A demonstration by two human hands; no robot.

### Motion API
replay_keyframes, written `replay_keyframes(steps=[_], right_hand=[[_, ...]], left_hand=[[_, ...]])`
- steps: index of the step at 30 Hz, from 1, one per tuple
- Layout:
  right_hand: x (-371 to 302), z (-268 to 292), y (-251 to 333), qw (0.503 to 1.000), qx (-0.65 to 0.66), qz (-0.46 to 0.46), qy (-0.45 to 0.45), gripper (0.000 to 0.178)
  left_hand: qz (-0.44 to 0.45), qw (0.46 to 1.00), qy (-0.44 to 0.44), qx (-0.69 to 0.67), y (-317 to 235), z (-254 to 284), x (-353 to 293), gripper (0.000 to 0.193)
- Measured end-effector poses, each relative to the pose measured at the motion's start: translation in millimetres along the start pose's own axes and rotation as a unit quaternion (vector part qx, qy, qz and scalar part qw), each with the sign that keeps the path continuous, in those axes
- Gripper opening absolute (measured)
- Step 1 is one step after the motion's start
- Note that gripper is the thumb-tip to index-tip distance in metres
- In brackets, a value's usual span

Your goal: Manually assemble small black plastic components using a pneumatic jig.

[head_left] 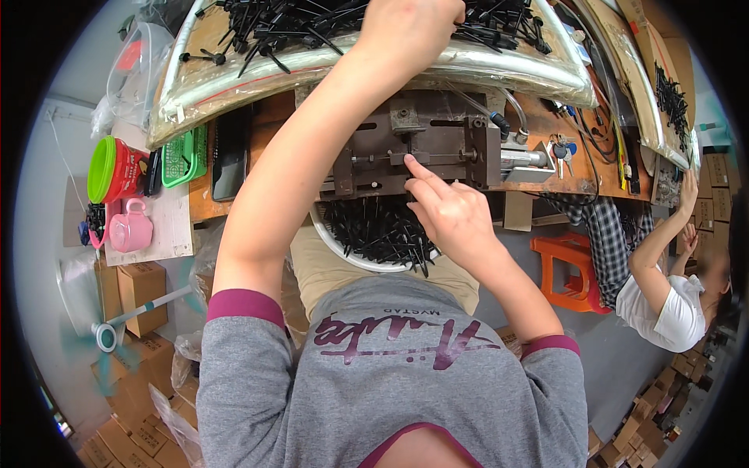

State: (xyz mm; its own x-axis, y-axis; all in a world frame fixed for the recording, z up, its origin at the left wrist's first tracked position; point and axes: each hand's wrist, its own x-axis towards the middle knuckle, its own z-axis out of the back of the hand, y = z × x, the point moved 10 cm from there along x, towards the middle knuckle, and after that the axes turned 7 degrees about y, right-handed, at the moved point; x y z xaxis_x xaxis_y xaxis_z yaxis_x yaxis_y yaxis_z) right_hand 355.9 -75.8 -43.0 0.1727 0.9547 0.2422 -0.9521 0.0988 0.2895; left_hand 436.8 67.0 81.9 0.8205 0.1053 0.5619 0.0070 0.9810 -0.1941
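My left hand [413,31] reaches over a heap of thin black plastic parts [273,31] with long stems and small heads. The upper edge cuts off its fingers, so their grip is hidden. Under that arm sits a dark metal fixture [367,148] with a block and a clamp at its middle. My right hand [456,214] is at the front of this fixture. Its index finger stretches out, the tip touching the small black piece at the centre; the other fingers are loosely bent. Below, a white bowl [331,242] full of similar black parts rests at my lap.
An air cylinder [524,159] with hoses adjoins the fixture; keys [563,150] lie beyond. At left are a green basket [185,156], a red tub [125,171] and a pink mug [131,226]. An orange stool [566,269] and a co-worker [663,288] are at right.
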Motion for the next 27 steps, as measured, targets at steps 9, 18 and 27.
replay_keyframes(steps=[9, 18, 27], right_hand=[[21, 92, -75, 0.768, 0.599, -0.103, -0.201, 0.028], [-20, 55, -47, 0.911, 0.387, -0.078, -0.118, 0.029], [-4, -3, 9, 0.997, 0.001, 0.019, -0.081, 0.033]], left_hand=[[-0.077, 0.976, 0.053, -0.199, -5, 35, -58, 0.013], [-0.026, 0.991, 0.067, -0.116, 9, 11, -41, 0.04], [-0.018, 0.996, 0.039, 0.08, 22, -42, 9, 0.012]])
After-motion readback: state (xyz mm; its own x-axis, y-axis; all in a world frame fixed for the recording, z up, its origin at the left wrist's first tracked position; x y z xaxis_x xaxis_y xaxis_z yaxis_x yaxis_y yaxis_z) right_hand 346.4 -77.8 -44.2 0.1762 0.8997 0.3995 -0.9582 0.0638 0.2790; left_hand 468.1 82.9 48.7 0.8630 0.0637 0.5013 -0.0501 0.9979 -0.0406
